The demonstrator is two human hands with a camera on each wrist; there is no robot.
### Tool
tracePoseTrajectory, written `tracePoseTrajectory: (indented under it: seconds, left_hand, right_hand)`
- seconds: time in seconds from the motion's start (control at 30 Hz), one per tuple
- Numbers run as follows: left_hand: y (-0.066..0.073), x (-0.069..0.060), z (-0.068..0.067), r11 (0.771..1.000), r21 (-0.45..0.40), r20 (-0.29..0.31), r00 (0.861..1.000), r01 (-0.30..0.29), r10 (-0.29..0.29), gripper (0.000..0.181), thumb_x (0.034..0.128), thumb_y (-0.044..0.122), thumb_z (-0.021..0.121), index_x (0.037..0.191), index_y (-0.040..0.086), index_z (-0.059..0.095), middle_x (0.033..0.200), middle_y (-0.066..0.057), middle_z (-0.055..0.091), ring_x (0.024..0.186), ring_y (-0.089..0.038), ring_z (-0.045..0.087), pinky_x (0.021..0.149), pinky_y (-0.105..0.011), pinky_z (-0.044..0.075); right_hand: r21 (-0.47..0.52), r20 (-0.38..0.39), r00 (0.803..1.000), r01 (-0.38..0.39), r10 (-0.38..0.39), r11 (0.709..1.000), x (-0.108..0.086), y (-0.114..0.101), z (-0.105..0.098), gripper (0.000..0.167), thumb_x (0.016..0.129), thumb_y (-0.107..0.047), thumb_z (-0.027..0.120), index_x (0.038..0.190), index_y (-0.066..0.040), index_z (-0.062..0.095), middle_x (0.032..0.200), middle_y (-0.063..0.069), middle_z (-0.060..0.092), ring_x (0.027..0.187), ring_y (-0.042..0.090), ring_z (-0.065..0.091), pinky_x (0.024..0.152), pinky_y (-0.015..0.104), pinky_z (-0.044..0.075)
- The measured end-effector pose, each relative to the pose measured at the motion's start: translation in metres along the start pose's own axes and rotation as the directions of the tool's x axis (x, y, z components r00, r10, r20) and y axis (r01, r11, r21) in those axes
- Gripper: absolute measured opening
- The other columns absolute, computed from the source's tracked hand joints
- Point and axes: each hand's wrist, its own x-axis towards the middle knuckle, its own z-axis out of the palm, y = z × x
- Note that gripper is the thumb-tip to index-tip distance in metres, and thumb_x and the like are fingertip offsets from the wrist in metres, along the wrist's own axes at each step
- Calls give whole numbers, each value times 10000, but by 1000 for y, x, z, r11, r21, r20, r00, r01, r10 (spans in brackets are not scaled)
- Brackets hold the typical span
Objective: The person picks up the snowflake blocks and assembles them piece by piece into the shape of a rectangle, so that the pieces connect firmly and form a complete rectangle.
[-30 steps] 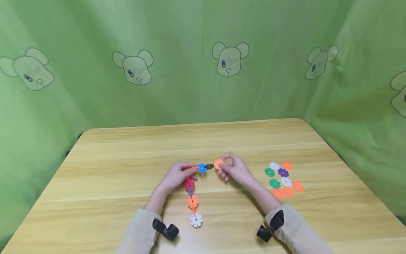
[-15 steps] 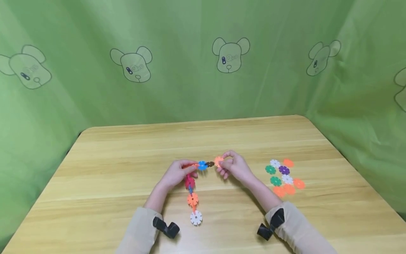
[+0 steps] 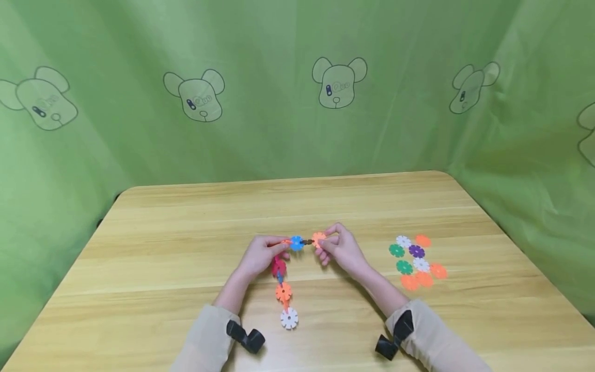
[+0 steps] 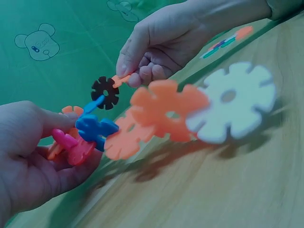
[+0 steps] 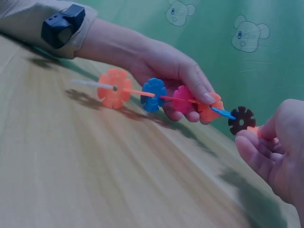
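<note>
- Left of the middle of the wooden surface [image 3: 139, 289] is the left hand [image 3: 257, 256]; its grip is a narrow pinch, thumb against fingers, on an orange disc [image 5: 208, 113] within the chain of notched discs [image 3: 279, 268].
- From that hand the chain's free leg runs toward the surface's near edge, through pink, blue and orange pieces to a white end disc [image 3: 284, 321]. Shadows below suggest this leg is held above the surface.
- The discs look like thin plastic, so the chain should be very light; each disc stiff, slightly slick, unlikely to break. The slot joints are the weak points: twisting or tugging could loosen them. Best hold is a flat pinch on a disc beside the joint being pressed, supporting the long leg.
- Between the hands, around the middle of the surface, a blue disc [image 3: 296, 243] meets a dark brown disc [image 3: 307, 242], set crosswise.
- Just right of it, the right hand [image 3: 346, 250] pinches another orange disc [image 3: 318, 239] by its far rim, the grip narrow. This disc touches the brown one; whether the slots are fully seated I cannot tell.
- Toward the surface's right edge, well apart from the chain, loose discs lie flat: green [image 3: 396, 250], white [image 3: 421, 264], purple [image 3: 417, 251] and orange [image 3: 438, 270].
</note>
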Motion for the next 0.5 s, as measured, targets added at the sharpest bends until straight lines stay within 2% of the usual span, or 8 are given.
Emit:
tracePoseTrajectory:
  seconds: [0.37, 0.5]
  left_hand:
    - [-1, 1, 1, 999, 44, 17, 1000, -14, 14, 242, 913, 97, 568, 1105, -25, 651, 770, -120, 684, 512, -85, 577, 456, -192, 424]
    - [-1, 2, 1, 999, 45, 4, 1000, -12, 12, 237, 906, 100, 580, 1096, -16, 660, 770, -111, 686, 547, -101, 594, 481, -199, 431]
  right_hand:
    - [22, -16, 1000, -14, 15, 1000, -2, 0, 4, 192, 878, 105, 484, 1027, 53, 373, 684, 113, 616, 552, 163, 582, 531, 306, 536]
    - [22, -13, 1000, -23, 23, 1000, -1, 0, 2, 199, 879, 96, 488, 1039, 56, 377, 692, 113, 620, 563, 170, 587, 543, 315, 540]
